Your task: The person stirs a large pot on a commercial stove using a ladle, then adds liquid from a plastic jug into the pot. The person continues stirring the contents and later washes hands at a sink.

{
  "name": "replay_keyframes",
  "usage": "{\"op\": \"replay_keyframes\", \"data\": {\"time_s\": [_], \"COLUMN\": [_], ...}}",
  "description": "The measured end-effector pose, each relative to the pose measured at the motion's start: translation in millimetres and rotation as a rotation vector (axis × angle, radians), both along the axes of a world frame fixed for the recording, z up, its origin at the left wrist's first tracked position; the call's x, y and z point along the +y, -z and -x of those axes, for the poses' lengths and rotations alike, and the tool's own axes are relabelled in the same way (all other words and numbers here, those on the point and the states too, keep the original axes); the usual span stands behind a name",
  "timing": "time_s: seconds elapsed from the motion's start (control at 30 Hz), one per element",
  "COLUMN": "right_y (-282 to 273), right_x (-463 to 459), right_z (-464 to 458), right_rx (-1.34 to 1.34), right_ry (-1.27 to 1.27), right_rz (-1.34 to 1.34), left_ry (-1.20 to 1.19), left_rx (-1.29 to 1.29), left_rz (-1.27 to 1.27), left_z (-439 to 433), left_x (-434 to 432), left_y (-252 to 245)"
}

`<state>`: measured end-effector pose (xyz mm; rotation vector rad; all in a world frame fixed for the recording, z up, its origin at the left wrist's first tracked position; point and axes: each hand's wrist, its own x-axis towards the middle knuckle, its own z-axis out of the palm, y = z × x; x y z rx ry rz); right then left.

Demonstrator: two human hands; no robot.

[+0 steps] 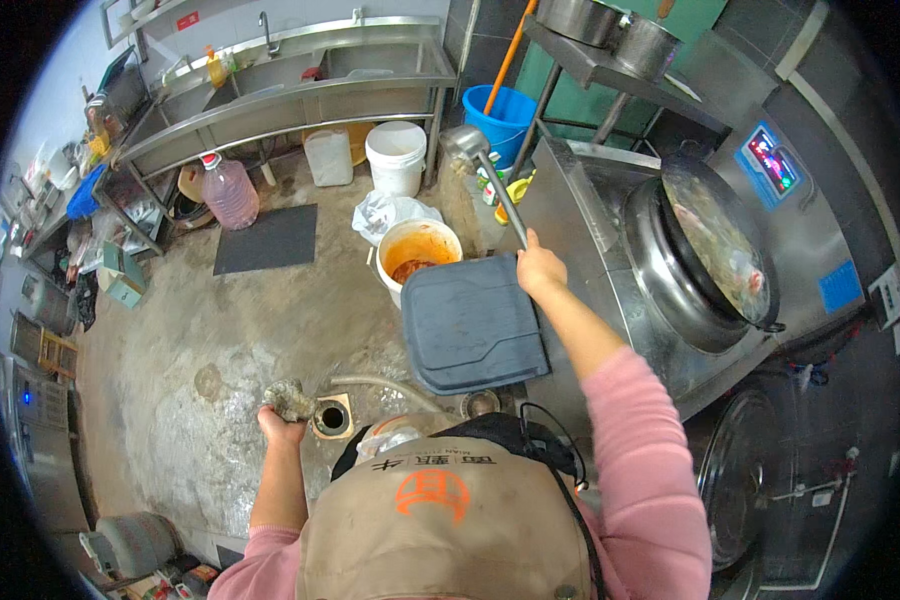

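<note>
My right hand (541, 268) grips the end of a long-handled metal ladle (501, 191). The ladle reaches forward over the floor, its bowl near the blue bucket. In my left hand (281, 426) is a crumpled, dirty greyish cloth (289, 400), held out low on the left. A dark grey plastic lid or board (469, 322) lies below my right hand. It partly hides a white bucket (381, 262) with orange-red residue inside. To the right, a large wok (671, 232) sits tilted on the steel stove (592, 225), holding cloudy liquid with pale and reddish pieces.
A steel sink unit (307, 105) runs along the back wall. Before it stand a white bucket (395, 161) and a pink-liquid jug (229, 195). A blue bucket (495, 112) is beside the stove. The wet floor has a drain hole (332, 418) and a hose (390, 384).
</note>
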<state>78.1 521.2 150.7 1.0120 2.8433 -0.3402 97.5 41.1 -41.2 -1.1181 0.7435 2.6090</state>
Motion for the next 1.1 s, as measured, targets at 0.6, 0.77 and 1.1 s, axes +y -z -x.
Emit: {"op": "replay_keyframes", "data": {"time_s": [0.6, 0.77, 1.1], "right_y": [-139, -170, -180], "right_x": [35, 74, 100], "right_z": [-197, -294, -360], "right_rx": [0.371, 0.425, 0.043], "right_ry": [0.202, 0.43, 0.485], "right_rz": [-0.019, -0.268, -0.371], "left_ry": [0.195, 0.335, 0.396], "left_rx": [-0.013, 0.053, -0.002], "left_rz": [0.028, -0.068, -0.032], "left_z": [46, 65, 59], "left_x": [50, 98, 130], "left_y": [12, 13, 2]}}
